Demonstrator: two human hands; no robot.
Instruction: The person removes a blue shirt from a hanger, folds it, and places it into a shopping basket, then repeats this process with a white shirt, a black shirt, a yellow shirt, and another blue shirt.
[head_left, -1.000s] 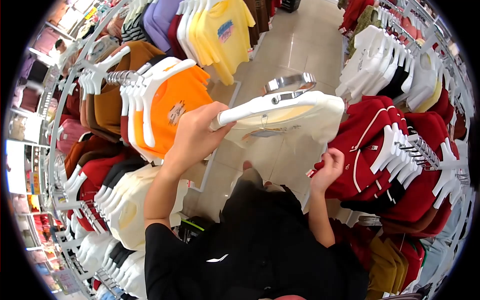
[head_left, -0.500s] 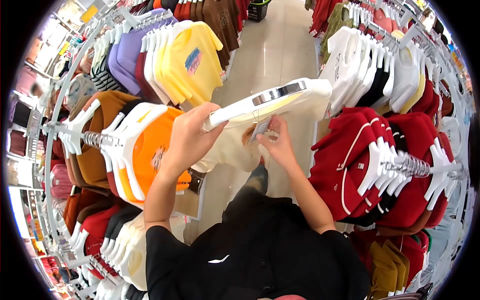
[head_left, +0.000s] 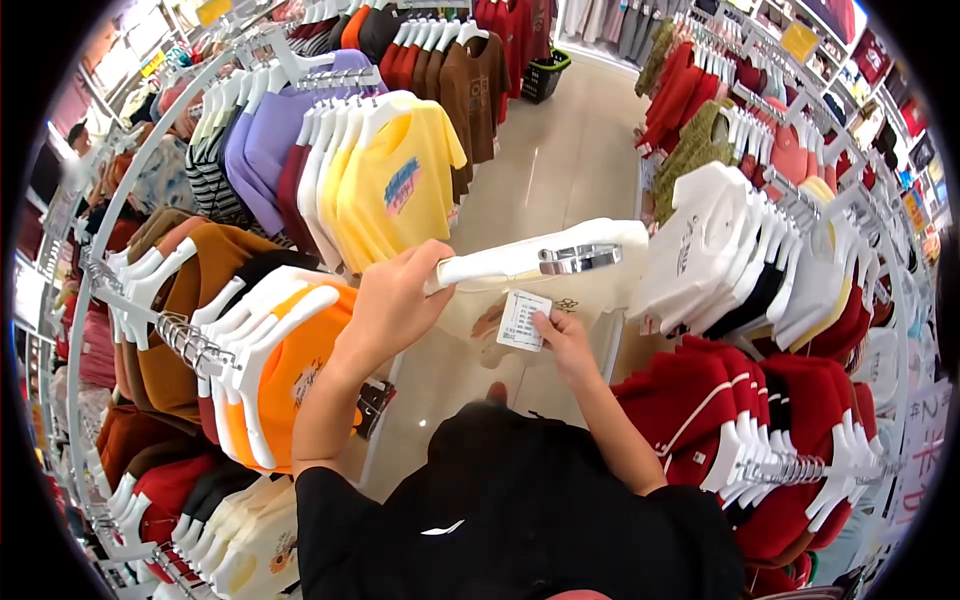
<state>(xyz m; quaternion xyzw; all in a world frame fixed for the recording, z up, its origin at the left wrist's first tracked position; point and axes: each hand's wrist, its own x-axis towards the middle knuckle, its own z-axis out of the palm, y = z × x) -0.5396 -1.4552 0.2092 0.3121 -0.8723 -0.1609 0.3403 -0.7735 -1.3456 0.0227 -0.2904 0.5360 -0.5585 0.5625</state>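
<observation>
My left hand [head_left: 402, 297] is closed around one end of a white hanger [head_left: 500, 265] with a metal hook piece near its other end. A cream shirt [head_left: 590, 295] with a printed design hangs from this hanger. My right hand [head_left: 566, 343] pinches the edge of a white paper tag [head_left: 523, 320] with printed text, its face turned up toward me. The tag lies in front of the shirt's print and covers part of it.
Racks stand on both sides, with yellow [head_left: 395, 185] and orange shirts [head_left: 310, 375] at left, white [head_left: 695, 245] and red ones [head_left: 680, 405] at right. A black basket [head_left: 543, 78] sits on the tiled floor [head_left: 545, 165] far ahead.
The tag has turned from edge-on to face-up and moved lower with my right hand. The hanger has come down and tilts less. My view has shifted, showing more of the aisle ahead.
</observation>
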